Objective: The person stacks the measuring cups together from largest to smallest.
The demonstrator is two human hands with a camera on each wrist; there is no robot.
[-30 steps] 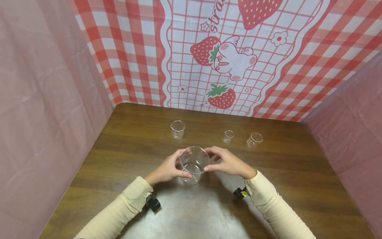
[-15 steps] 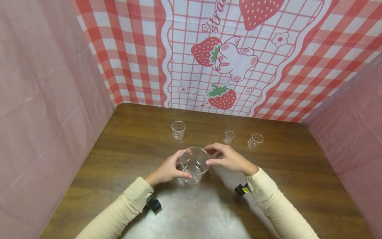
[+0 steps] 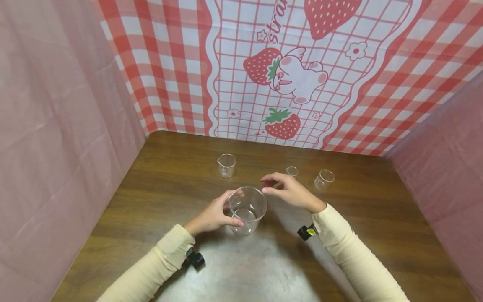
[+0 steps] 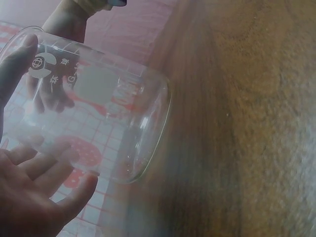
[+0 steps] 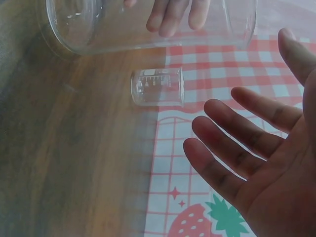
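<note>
A large clear glass beaker [image 3: 250, 216] with white printing stands upright near the middle of the table, its spout towards the left. My left hand [image 3: 216, 213] grips its left side, thumb on the near wall and fingers round the far side. In the left wrist view the thumb and fingers flank the beaker [image 4: 98, 94]. My right hand [image 3: 290, 191] is up at the right of the rim, apart from the glass, with fingers spread and relaxed. The right wrist view shows this right hand [image 5: 266, 148] holding nothing.
Behind stand smaller glass beakers: one at the back left [image 3: 226, 166], a tiny beaker [image 3: 292, 170] partly hidden by my right hand, and another small beaker [image 3: 323, 180] further right. A checked strawberry cloth [image 3: 173, 75] hangs behind the wooden table [image 3: 151, 184]; pink curtains [image 3: 60, 126] flank it.
My right hand has let go of the large beaker's right side and moved up and away from it, now overlapping the tiny beaker. The left hand keeps its grip on the large beaker.
</note>
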